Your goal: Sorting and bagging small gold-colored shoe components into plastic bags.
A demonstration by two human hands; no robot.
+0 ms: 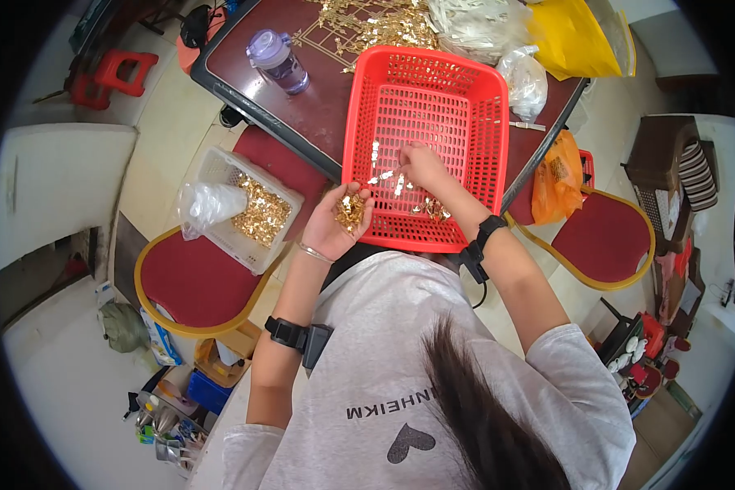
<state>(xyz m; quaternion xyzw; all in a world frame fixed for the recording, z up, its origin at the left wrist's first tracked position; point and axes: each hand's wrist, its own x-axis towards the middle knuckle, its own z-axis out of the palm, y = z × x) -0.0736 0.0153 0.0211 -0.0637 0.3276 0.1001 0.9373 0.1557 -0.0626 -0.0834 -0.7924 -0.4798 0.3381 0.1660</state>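
Observation:
My left hand point(339, 222) is cupped palm-up at the basket's near left edge and holds a small heap of shiny gold pieces point(350, 211). Over the inside of the red plastic basket point(357, 106), my right hand point(425, 167) has its fingers curled and pressed together, pointing down. What sits between those fingertips is too small to make out. Beside them, short strips of shiny linked pieces point(381, 176) lie on the basket's slotted bottom. More gold pieces point(431, 209) rest in the basket under my right wrist.
On the dark red table point(322, 114) are a purple bottle point(279, 62), a spread of gold pieces point(392, 28), clear bags point(523, 82) and a yellow bag point(576, 37). At left, a white crate point(257, 263) of gold pieces stands on a chair point(188, 282). An orange bag point(557, 180) hangs at right.

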